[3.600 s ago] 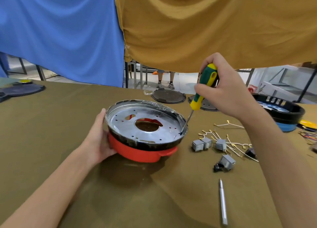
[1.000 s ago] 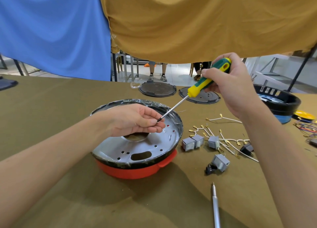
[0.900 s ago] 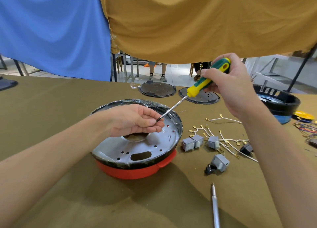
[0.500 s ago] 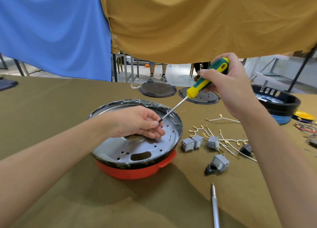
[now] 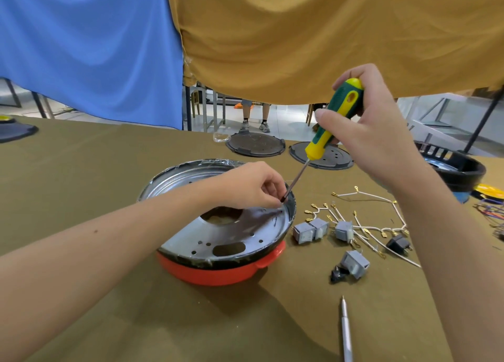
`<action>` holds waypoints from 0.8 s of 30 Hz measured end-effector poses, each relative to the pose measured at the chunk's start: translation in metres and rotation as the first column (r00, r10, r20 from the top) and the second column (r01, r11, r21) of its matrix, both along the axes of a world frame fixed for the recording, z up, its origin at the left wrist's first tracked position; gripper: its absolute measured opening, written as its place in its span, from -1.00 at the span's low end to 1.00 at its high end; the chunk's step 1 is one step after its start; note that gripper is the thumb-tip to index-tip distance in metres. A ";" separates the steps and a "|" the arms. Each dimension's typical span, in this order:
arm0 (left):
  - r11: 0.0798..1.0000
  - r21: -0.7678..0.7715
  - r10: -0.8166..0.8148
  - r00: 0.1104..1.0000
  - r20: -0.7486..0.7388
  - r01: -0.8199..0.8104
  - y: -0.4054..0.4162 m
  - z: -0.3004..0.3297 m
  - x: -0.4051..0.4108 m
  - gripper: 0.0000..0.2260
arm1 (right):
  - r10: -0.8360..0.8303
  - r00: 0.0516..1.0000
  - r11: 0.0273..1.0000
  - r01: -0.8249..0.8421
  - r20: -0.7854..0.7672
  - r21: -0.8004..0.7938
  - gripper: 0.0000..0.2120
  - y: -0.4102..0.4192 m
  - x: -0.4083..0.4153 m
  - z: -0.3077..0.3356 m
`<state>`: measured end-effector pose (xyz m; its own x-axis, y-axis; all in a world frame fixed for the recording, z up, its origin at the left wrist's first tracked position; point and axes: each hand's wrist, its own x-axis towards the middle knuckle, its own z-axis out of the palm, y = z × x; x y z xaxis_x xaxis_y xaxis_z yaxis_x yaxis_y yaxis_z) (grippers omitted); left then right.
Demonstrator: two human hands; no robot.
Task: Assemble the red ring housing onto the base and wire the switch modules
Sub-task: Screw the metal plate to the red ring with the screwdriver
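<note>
Far left of the grip, at the table (image 5: pixel 81 157) edge: a dark disc (image 5: pixel 16 131), partly cut off. Closer in, reaching across the silver base plate (image 5: pixel 231 236): left hand (image 5: pixel 251 184), fingertips curled and pinched right at the screwdriver tip, on something too small to make out. Under that pinch, sitting on the table: red ring housing (image 5: pixel 218 271), mated beneath the base plate, black rim between them, a red tab poking out on the right side. Rising up and right from the pinch: screwdriver (image 5: pixel 331 121), shaft slanted, tip down at the plate's inner right edge. Wrapped round the green-and-yellow handle: right hand (image 5: pixel 368 132), fingers clenched on it, thumb along the front. Behind the shaft, toward the hanging blue and mustard cloths: two dark round covers (image 5: pixel 256 145), flat, side by side. Below and right of the handle grip: grey switch modules (image 5: pixel 311 229), loose on the cloth, tangled among white wires (image 5: pixel 362 198) with brass terminals. Nearest edge, below the switches: silver pen-like tool (image 5: pixel 345 331), lying lengthwise. Far right of the grip: black ring housing (image 5: pixel 461 168), apart from everything else.
</note>
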<state>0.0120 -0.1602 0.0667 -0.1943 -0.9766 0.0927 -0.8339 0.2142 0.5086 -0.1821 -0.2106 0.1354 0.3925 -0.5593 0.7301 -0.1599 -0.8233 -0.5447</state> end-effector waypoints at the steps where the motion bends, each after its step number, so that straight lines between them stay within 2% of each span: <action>1: 1.000 0.006 0.003 1.000 0.000 -0.003 -0.002 -0.002 0.000 -0.93 | -0.008 1.000 1.000 0.007 -0.018 -0.012 -0.71 0.000 0.001 -0.001; 13: 0.999 0.030 -0.028 0.995 -0.098 0.031 -0.008 -0.006 0.000 -0.93 | -0.004 0.998 0.999 0.001 -0.069 -0.037 -0.69 0.005 0.006 0.001; 24: 0.999 0.035 -0.026 0.993 -0.114 0.030 -0.010 -0.007 0.003 -0.91 | -0.005 0.992 0.999 -0.001 -0.128 -0.049 -0.68 0.014 0.006 0.004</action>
